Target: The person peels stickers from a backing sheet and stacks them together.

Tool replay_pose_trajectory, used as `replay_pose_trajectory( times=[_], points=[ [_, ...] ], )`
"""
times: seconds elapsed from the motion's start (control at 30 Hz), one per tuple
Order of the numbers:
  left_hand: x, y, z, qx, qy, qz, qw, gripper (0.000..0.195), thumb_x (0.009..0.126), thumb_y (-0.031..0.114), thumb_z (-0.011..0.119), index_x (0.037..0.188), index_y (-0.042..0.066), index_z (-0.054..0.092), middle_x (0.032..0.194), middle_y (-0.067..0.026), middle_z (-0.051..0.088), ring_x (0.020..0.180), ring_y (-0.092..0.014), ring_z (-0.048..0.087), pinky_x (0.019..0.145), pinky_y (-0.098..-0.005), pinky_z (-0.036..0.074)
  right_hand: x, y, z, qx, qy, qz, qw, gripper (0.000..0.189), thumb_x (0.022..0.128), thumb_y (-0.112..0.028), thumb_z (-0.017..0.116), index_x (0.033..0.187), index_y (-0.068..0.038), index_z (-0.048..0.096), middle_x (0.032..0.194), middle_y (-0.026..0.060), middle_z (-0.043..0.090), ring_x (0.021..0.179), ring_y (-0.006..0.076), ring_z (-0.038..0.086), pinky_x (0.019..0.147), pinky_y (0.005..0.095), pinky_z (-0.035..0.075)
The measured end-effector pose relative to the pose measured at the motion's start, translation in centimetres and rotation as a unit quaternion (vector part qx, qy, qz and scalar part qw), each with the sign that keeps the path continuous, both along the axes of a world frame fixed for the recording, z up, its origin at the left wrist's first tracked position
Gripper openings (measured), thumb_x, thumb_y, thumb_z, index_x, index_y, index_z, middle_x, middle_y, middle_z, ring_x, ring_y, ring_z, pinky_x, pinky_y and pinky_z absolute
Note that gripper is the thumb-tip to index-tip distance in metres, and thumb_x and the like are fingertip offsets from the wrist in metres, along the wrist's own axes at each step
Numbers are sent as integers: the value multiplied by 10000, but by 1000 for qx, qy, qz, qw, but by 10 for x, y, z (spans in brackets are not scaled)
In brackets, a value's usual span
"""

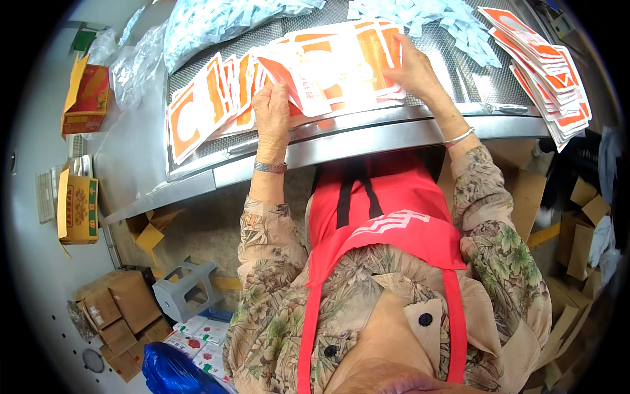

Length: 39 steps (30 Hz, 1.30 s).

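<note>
Flat orange-and-white printed packaging pouches (194, 115) lie fanned in an overlapping row on a metal mesh tabletop (443, 81). My left hand (272, 108) pinches the near edge of one raised pouch (307, 86), whose red-orange side shows beside the thumb. At the right end of the row, my right hand (416, 69) rests against the pouches with thumb and fingers apart. Strong glare washes out the middle of the row. Light blue small sachets (428, 19) are heaped loose beyond the right hand, and more fill a clear plastic bag (221, 29) at the back left.
Another pouch stack (551, 79) overhangs the table's right end. The steel table rim (364, 138) runs before my red apron (384, 197). Left are a red carton (86, 96), a yellow carton (78, 209) and a grey stool (184, 290). Cardboard boxes (118, 310) stand on the floor.
</note>
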<state>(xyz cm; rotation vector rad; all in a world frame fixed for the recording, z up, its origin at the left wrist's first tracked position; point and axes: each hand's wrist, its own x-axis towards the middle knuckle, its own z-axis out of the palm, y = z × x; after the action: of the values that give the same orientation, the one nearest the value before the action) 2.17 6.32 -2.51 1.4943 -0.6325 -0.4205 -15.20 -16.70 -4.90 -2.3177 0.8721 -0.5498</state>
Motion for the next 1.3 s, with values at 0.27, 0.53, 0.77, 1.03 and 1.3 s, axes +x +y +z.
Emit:
replay_pose_trajectory(
  times=[0.27, 0.53, 0.77, 1.03, 1.3],
  points=[
    [-7, -9, -5, 61, -100, 6, 993, 228, 863, 147, 564, 721, -32, 565, 618, -30, 551, 578, -90, 455, 530, -282, 395, -1, 19, 45, -228, 67, -57, 970, 606, 830, -401, 707, 1302, -70, 519, 1113, 155, 649, 1016, 307, 646, 806, 408, 521],
    [-12, -20, 18, 51, -227, 90, 968, 111, 809, 49, 595, 891, 3, 536, 814, -98, 550, 553, -136, 502, 541, -308, 456, 10, 25, 36, -133, 185, 2, 974, 530, 792, -450, 725, 1062, -11, 602, 1022, 212, 658, 844, 356, 672, 728, 452, 529],
    [-29, -49, 50, 75, -562, -31, 823, 505, 747, -34, 577, 1241, 63, 537, 1357, -126, 539, 786, -295, 686, 669, -344, 553, 14, 23, 13, -143, 71, -5, 987, 511, 743, -366, 781, 1054, -20, 569, 959, 187, 673, 865, 345, 679, 734, 446, 542],
    [-29, -97, 28, 278, -633, -241, 681, 113, 790, 68, 532, 798, 54, 644, 840, -115, 637, 705, -316, 653, 593, -422, 507, 9, 5, 17, 233, -59, 75, 968, 246, 860, -178, 629, 828, 63, 667, 699, 72, 633, 618, 121, 582, 552, 297, 465],
    [0, -85, 11, 393, -553, -117, 725, 271, 858, 210, 527, 786, 23, 710, 811, -200, 679, 784, -347, 680, 684, -429, 541, 21, 14, 27, 206, 15, 147, 967, 347, 889, -245, 648, 733, 65, 640, 552, 88, 565, 471, 153, 564, 430, 312, 451]
  ],
)
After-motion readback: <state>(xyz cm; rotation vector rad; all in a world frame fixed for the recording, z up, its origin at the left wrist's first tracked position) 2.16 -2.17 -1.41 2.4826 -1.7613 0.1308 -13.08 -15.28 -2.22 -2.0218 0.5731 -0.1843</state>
